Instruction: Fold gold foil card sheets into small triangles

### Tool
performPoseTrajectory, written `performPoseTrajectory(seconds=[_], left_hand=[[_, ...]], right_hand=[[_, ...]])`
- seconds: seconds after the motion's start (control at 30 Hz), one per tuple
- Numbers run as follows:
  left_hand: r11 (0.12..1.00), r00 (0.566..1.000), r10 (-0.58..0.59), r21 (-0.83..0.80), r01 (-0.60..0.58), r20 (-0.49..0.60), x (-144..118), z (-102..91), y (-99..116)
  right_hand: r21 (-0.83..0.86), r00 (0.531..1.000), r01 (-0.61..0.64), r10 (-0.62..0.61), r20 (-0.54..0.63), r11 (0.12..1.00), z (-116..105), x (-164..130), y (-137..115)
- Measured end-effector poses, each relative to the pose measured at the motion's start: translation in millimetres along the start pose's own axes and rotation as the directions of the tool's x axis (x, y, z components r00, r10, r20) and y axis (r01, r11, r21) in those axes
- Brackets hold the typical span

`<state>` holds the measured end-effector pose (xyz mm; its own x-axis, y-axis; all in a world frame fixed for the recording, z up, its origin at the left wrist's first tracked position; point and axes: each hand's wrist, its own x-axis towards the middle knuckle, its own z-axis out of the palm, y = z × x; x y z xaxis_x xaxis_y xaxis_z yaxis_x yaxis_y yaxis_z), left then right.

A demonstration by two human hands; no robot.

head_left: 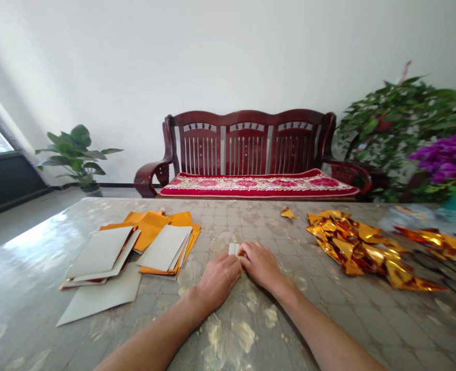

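Both hands meet at the middle of the table around a small piece of folded pale paper (234, 248). Its upper end shows between the fingertips; the rest is covered. My left hand (220, 273) is closed, its fingers pressed together on the paper's near left side. From the right, my right hand (260, 263) has its curled fingers on the paper's edge. To the left lie stacks of paper sheets (166, 249), pale grey on one face and orange-gold on the other. Folded shiny gold paper pieces (361, 245) lie heaped on the right.
The table (247, 335) has a patterned, glossy cover. One small gold piece (288, 213) lies apart near the far edge. Dark cords (440, 268) and clear plastic (409, 217) are at the right. Behind stand a wooden bench (247, 141) and potted plants (77, 154).
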<state>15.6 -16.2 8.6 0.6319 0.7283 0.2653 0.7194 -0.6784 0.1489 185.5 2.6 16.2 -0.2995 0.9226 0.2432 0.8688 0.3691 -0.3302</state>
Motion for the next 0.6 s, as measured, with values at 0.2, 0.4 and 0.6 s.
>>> performPoseTrajectory(seconds=[0.2, 0.4, 0.6], left_hand=[[0.989, 1.000, -0.029, -0.142, 0.030, 0.013, -2.2, 0.3, -7.3], [0.997, 0.999, -0.040, -0.065, 0.038, -0.019, -0.9, 2.8, -7.2], [0.997, 0.997, -0.072, 0.002, 0.072, 0.012, 3.2, 1.2, -2.5]], right_hand=[[-0.056, 1.000, 0.023, -0.023, -0.010, 0.998, 2.0, -0.2, 1.0], [0.010, 0.999, 0.046, -0.047, 0.013, 0.999, 0.1, -3.6, 5.9], [0.060, 1.000, -0.011, 0.013, -0.019, 0.998, 4.4, -0.1, 9.8]])
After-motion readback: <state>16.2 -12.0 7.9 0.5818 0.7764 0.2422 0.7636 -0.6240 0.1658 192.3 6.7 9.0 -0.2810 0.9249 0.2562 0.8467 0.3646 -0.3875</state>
